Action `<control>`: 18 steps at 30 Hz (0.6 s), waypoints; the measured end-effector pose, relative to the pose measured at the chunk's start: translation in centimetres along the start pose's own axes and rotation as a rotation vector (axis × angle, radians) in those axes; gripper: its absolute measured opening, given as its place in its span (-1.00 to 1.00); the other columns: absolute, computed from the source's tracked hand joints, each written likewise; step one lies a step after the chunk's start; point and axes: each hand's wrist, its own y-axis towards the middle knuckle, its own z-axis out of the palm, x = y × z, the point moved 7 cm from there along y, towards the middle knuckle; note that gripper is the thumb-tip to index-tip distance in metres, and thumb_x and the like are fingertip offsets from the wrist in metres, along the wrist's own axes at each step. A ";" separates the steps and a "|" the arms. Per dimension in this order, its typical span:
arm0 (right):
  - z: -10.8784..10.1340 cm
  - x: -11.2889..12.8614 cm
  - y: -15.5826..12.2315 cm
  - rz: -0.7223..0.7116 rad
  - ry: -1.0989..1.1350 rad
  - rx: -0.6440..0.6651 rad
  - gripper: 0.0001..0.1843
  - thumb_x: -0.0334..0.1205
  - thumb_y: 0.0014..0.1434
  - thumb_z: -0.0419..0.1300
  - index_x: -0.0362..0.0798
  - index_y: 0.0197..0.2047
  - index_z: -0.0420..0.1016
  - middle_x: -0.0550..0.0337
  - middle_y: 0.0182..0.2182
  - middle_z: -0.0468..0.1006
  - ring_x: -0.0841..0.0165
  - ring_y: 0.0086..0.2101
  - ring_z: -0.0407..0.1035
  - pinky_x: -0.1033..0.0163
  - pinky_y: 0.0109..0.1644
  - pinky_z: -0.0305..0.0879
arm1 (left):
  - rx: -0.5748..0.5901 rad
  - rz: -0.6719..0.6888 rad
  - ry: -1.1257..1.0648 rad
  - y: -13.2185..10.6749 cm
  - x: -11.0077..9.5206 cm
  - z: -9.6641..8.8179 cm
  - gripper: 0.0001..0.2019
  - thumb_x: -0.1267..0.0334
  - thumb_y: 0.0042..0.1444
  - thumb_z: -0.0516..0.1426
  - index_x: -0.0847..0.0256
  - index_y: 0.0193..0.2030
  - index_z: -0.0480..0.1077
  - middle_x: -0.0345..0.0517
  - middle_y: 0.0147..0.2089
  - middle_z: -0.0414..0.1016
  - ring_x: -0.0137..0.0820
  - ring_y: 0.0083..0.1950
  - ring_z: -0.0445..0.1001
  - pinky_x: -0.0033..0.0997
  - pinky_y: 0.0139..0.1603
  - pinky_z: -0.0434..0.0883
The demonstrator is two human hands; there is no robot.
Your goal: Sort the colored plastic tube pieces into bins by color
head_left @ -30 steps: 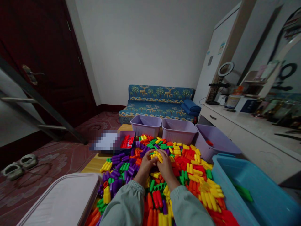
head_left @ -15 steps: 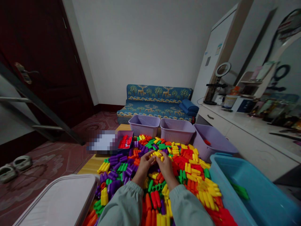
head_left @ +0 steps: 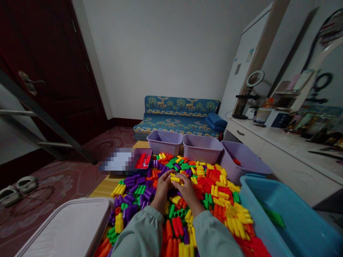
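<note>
Yellow tube pieces [head_left: 175, 179]: small bunch gripped between left hand [head_left: 162, 184] and right hand [head_left: 188, 188], both clenched on it just above the mixed-colour heap [head_left: 222, 192]; since a second ago pressed closer together, pressing-together seemingly unfinished.

Wooden tabletop [head_left: 105, 185]: heaped coloured blocks [head_left: 214, 185], three lilac bins [head_left: 164, 147], small tray [head_left: 143, 150]

No word, brand or number could be made out: the small stickers [head_left: 250, 55] on the tall white wardrobe [head_left: 245, 89] were blurred, and the flat sheet on the floor [head_left: 118, 161] was pixelated.
</note>
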 end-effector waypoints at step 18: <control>-1.0 0.3 0.0 0.036 0.026 -0.090 -0.68 -0.04 0.05 0.19 -0.05 -0.18 0.50 0.10 -0.20 0.57 0.23 -0.16 0.42 0.17 -0.04 0.32 | 0.236 -0.005 0.191 -0.4 -0.3 2.4 -0.47 0.04 -0.01 0.23 0.19 0.12 0.41 0.05 0.09 0.46 -0.18 0.04 0.44 -0.27 -0.02 0.42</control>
